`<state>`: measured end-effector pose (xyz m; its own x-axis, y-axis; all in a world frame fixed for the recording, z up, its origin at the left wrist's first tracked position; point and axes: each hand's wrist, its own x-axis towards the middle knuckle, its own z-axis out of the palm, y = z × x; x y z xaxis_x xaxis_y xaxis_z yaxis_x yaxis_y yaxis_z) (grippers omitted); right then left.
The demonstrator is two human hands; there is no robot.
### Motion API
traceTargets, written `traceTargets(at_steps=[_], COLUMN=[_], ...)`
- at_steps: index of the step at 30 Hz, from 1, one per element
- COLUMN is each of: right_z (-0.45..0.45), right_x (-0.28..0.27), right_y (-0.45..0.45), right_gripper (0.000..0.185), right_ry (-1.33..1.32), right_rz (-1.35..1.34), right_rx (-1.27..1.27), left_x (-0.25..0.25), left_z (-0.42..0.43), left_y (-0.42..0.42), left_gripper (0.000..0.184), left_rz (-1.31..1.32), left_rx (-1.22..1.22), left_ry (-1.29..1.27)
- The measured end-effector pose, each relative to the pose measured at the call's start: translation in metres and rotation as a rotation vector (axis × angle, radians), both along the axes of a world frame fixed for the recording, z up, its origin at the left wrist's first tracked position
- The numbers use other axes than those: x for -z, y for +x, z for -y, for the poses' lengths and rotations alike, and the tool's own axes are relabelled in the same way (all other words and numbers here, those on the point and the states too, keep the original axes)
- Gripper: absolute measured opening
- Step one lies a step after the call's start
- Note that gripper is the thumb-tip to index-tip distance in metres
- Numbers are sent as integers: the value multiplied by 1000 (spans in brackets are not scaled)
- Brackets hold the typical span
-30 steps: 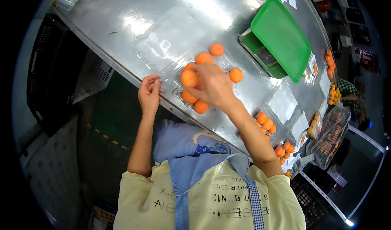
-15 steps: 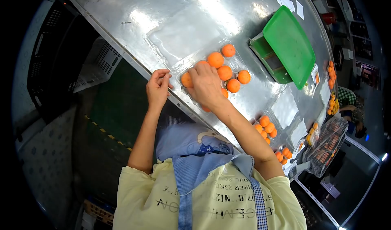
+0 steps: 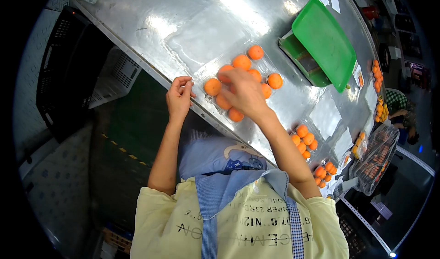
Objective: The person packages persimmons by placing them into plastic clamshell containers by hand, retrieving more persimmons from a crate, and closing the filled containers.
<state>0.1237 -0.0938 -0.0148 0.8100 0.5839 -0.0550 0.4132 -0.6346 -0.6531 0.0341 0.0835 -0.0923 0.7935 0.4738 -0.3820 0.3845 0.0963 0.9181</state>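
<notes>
Orange fruits, tangerine-like, sit in a clear plastic tray (image 3: 265, 66) near the table edge; one orange fruit (image 3: 212, 86) is at the tray's left end. Over the middle of this group hovers my right hand (image 3: 247, 95), slightly blurred, thumb and fingers apart, with part of a fruit showing between them. It covers some of the fruits, and its fingertips are near or touching them; contact is not clear. To the left of the tray, my left hand (image 3: 179, 97) is at the table's edge with fingers curled and thumb drawn in, nothing visible in it.
A green tray (image 3: 323, 43) lies tilted over a green bin (image 3: 305, 64). More fruit packs (image 3: 303, 140) line the table to the right, beside a plastic-wrapped stack (image 3: 376, 156). Black crates (image 3: 68, 71) and a white crate (image 3: 117, 78) stand left of the metal table (image 3: 137, 7).
My right hand has shifted right and its fingers have spread, uncovering fruits at the tray's left and near side. My left hand keeps its curled pose. The view has shifted slightly.
</notes>
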Motion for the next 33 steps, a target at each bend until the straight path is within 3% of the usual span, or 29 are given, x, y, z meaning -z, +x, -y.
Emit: traceTargets(at_steps=[1, 2, 5, 7, 13, 17, 18, 20, 23, 29, 33], right_z=[10, 20, 64, 96, 181, 219, 224, 232, 248, 303, 345], right_x=[-7, -10, -13, -12, 5, 20, 18, 15, 11, 17, 27], right_y=[1, -1, -10, -22, -77, -120, -132, -150, -180, -227, -241], right_gripper=[33, 27, 23, 20, 12, 11, 11, 13, 14, 14, 14], right_ry=[34, 70, 157, 136, 109, 130, 85, 67, 95, 72, 23], right_rz=[-78, 100, 35, 106, 95, 86, 200, 141, 190, 212, 189], right_rx=[39, 81, 241, 306, 554, 592, 533, 533, 533, 680, 837], left_x=[-2, -4, -8, -6, -5, 5, -2, -5, -23, -31, -36], left_z=[1, 3, 9, 13, 28, 23, 28, 33, 63, 153, 206], left_y=[0, 1, 2, 4, 11, 15, 12, 11, 4, -18, -34], left_gripper=[15, 15, 18, 23, 32, 33, 38, 38, 35, 25, 23], left_rz=[-9, -10, 9, 49, 80, 25, 55, 216, 344, 396, 292], left_rx=[2, 4, 35, 83, 106, 114, 36, 9, 30, 338, 581], left_ry=[11, 31, 168, 362, 525, 533, 395, 505, 404, 218, 91])
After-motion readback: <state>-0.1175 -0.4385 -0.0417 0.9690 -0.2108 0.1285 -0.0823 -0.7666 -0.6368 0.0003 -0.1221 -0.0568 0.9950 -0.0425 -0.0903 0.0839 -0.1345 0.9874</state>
